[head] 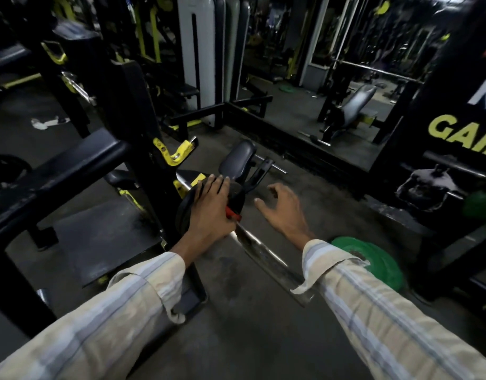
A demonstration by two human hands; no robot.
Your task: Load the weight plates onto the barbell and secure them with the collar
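Pale beige sleeves (143, 292) with light blue and white stripes. Black weight plate (185, 208) beside a red-and-black collar (233, 212). Chrome-silver barbell (266, 256). Bright green plates (373, 259) on grey floor (236, 338). Black rack frame (58, 171) with yellow hooks (176, 153). Yellow lettering (461, 135) on black panel.

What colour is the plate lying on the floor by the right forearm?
Green plate, clearest in the head view.

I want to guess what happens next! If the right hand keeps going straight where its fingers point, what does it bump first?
Probably the black-and-red collar on the barbell sleeve, beside the left hand. The right hand points up-left toward it, though depth is unclear.
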